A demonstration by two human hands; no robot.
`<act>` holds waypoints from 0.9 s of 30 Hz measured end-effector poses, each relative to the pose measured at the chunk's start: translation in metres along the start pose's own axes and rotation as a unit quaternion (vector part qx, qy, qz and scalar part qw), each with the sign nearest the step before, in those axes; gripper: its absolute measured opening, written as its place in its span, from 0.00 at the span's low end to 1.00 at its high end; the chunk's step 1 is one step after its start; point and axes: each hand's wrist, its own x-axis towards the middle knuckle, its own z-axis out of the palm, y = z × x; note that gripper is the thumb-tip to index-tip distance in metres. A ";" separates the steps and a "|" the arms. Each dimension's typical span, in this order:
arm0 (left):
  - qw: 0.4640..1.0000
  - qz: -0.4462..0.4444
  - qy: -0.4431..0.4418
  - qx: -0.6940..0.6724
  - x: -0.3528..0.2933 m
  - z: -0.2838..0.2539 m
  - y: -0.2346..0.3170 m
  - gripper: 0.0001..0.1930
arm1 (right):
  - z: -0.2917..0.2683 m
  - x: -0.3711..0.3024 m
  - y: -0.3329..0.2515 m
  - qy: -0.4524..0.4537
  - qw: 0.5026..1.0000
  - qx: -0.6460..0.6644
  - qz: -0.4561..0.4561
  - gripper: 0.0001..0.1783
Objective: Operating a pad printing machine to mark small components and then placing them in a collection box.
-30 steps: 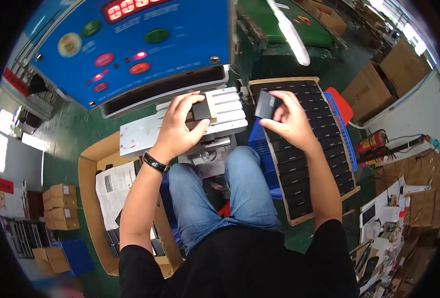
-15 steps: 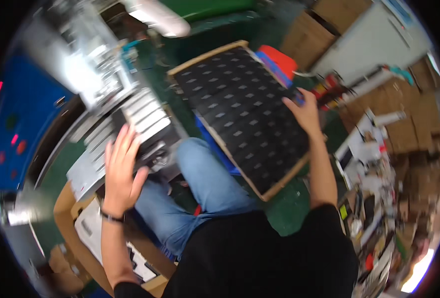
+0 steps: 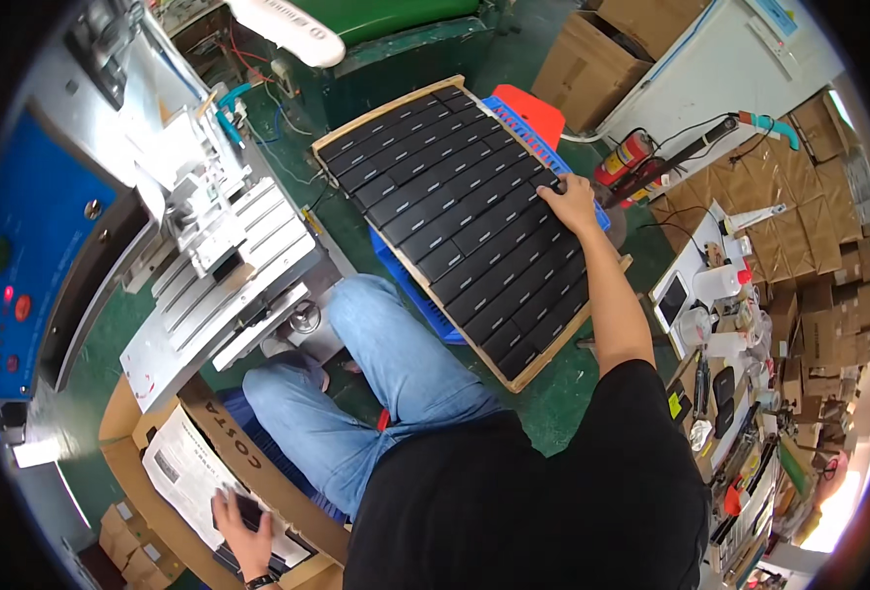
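Two bare hands are seen from above, set well apart, with a black short-sleeved shirt (image 3: 523,511) and faded blue jeans (image 3: 410,344) between them. At lower left, the left hand (image 3: 245,539) is lowered into a long, open brown cardboard box (image 3: 288,492). Its fingers are slightly spread and laid over a dark rectangular block (image 3: 250,511); whether the block is gripped cannot be told. Beside that hand, a printed white paper sheet (image 3: 184,467) is spread inside the box.

Farther out, the right hand (image 3: 575,206) is held at the right edge of a shallow wooden-rimmed tray (image 3: 425,287). A small black rectangular box (image 3: 552,186) is pinched between its thumb and fingers, above the tray's edge. The tray is filled with close rows of flat black boxes (image 3: 455,221) and is supported by a blue plastic crate (image 3: 420,295).

To the left, a dark block is seen on a grooved silver metal bed (image 3: 276,239), flanked by a blue control panel (image 3: 37,236). Beyond the tray, a red fire extinguisher (image 3: 624,157) and an open brown carton (image 3: 582,74) are placed near a white wall.
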 end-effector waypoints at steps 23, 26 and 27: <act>0.967 0.108 0.180 -0.146 0.133 -0.064 0.091 0.24 | -0.047 -0.143 -0.428 -0.294 0.777 0.273 -0.485 0.45; 0.948 0.216 0.162 -0.167 0.189 -0.062 0.141 0.23 | -0.045 -0.140 -0.454 -0.312 0.768 0.243 -0.503 0.48; 0.941 0.249 0.165 -0.158 0.208 -0.061 0.160 0.23 | -0.046 -0.138 -0.456 -0.323 0.766 0.227 -0.507 0.49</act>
